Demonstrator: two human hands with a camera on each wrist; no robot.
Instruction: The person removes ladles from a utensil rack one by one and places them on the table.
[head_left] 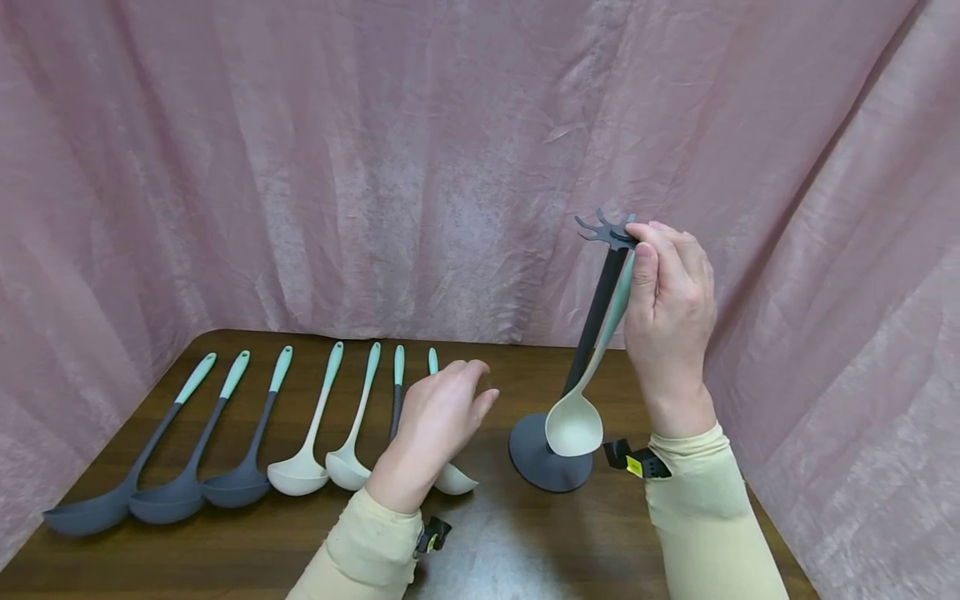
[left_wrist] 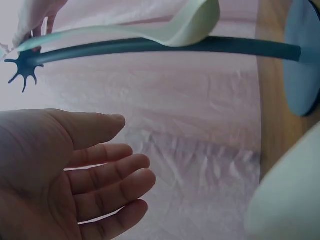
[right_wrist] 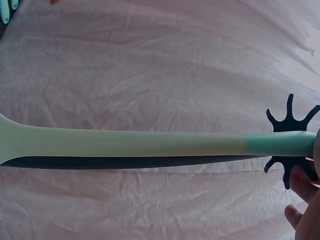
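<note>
At the right, my right hand (head_left: 671,308) pinches the mint handle end of a cream ladle (head_left: 574,427) at the top of a dark utensil stand (head_left: 594,321). The ladle hangs bowl-down along the pole, above the round base. In the right wrist view the handle (right_wrist: 280,144) crosses the stand's curved hooks (right_wrist: 290,121); fingers cover its tip, so I cannot tell whether it sits on a hook. My left hand (head_left: 438,417) hovers with relaxed fingers, holding nothing, over a cream-bowled ladle (head_left: 454,481) it partly hides. Its palm (left_wrist: 50,185) shows in the left wrist view.
Several ladles lie in a row on the brown wooden table (head_left: 495,533), handles pointing away: grey ones such as the leftmost ladle (head_left: 97,512), and cream ones such as the middle ladle (head_left: 300,473). A pink curtain (head_left: 450,167) hangs behind the table and along its sides.
</note>
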